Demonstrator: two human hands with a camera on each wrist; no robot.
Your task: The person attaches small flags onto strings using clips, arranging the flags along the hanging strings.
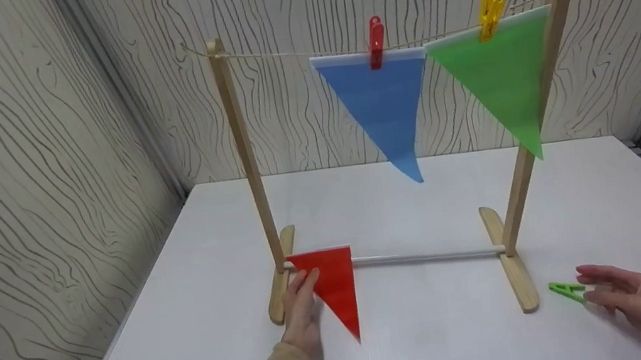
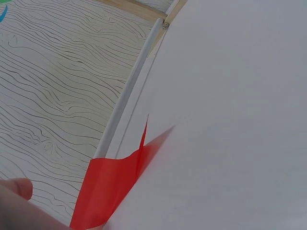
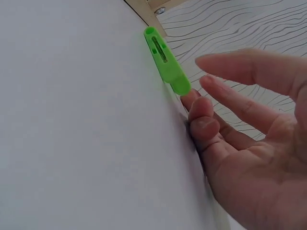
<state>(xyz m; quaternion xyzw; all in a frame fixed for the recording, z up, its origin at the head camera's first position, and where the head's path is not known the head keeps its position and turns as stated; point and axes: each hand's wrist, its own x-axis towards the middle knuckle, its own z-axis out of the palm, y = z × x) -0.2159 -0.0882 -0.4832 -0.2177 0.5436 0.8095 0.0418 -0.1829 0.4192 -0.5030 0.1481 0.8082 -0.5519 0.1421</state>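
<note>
A red triangular pennant (image 1: 338, 279) is pinched along its slanted left edge by my left hand (image 1: 300, 310), low beside the base of the left post. Its tip points toward me, and the left wrist view shows the pennant (image 2: 108, 187) bending over the white tabletop. Part of the left hand's grip is hidden. A green clothespin (image 1: 568, 291) lies on the table at the right. My right hand (image 1: 636, 295) is just beside it, thumb and fingers apart. In the right wrist view the clothespin (image 3: 165, 60) sits right beyond the fingertips.
Two wooden posts (image 1: 245, 153) on flat feet (image 1: 520, 283) carry a string (image 1: 270, 55). A red clothespin (image 1: 376, 44) holds a blue pennant (image 1: 378, 95) on it; yellow clothespins (image 1: 489, 15) hold a green pennant (image 1: 497, 68). A white rod (image 1: 427, 255) joins the posts low down.
</note>
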